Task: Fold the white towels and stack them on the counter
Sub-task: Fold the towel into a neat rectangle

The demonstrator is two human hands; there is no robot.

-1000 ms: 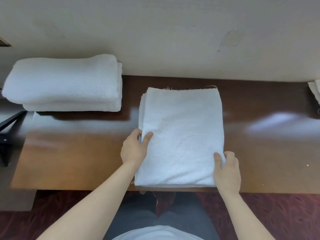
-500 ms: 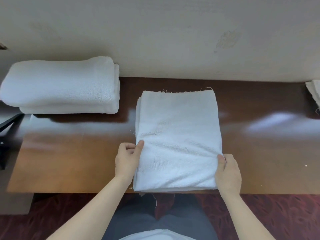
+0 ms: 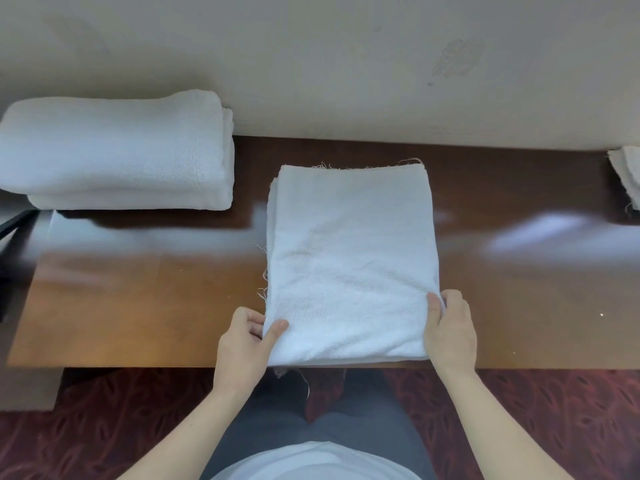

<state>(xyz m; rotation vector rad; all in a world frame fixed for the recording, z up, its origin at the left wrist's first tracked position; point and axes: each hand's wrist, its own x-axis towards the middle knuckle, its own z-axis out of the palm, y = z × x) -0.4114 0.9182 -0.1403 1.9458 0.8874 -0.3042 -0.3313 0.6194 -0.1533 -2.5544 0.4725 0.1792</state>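
Head view: a folded white towel (image 3: 349,258) lies flat in the middle of the brown counter (image 3: 138,299), its near edge at the counter's front lip and its frayed far edge short of the wall (image 3: 311,64). The left hand (image 3: 244,341) pinches the near left corner, thumb on top and fingers curled at the edge; their tips are hidden under the cloth. The right hand (image 3: 450,327) grips the near right edge the same way, thumb over the top layer, fingers folded beside it. How many layers each hand holds cannot be told. A stack (image 3: 114,150) of folded white towels sits at the far left against the wall, cut off by the frame. At the far right edge, a bit of pale cloth (image 3: 627,174) shows, mostly out of frame. Bright glare blurs the counter's surface.
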